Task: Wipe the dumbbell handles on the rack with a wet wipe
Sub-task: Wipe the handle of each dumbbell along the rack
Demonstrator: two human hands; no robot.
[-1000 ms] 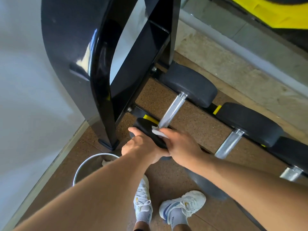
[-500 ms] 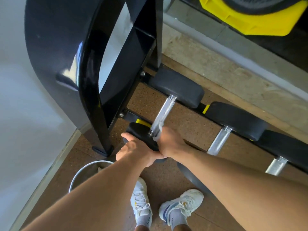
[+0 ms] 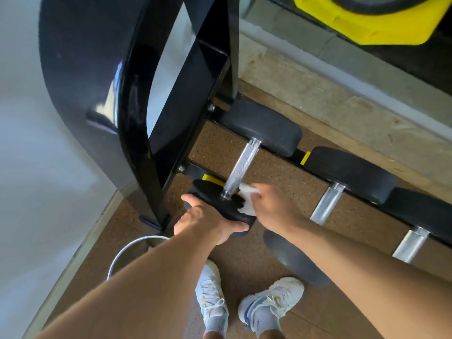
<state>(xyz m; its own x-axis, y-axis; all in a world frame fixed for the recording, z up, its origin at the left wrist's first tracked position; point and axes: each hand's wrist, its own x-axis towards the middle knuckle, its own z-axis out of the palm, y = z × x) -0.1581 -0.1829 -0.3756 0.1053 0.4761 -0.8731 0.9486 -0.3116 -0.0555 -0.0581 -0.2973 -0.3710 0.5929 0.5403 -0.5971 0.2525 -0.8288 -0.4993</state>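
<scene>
The leftmost dumbbell lies on the low black rack [image 3: 193, 167], its knurled steel handle [image 3: 241, 165] running from a far black head [image 3: 266, 128] to a near black head [image 3: 215, 199]. My left hand [image 3: 208, 221] grips the near head from below and the left. My right hand [image 3: 271, 206] holds a white wet wipe [image 3: 247, 201] against the near end of that handle, beside the head. Two more dumbbell handles, one [image 3: 327, 204] and another [image 3: 411, 243], lie to the right on the same rack.
The rack's glossy black upright [image 3: 137, 118] rises at left, close to a white wall. A metal-rimmed bin [image 3: 129, 250] stands on the cork floor under my left forearm. My white sneakers [image 3: 212, 299] are below. A yellow object [image 3: 367, 18] sits at top right.
My right hand has slid the wipe off the handle's lower end toward the right, onto the near head's edge. My left hand keeps its grip on the head. The view shifted slightly.
</scene>
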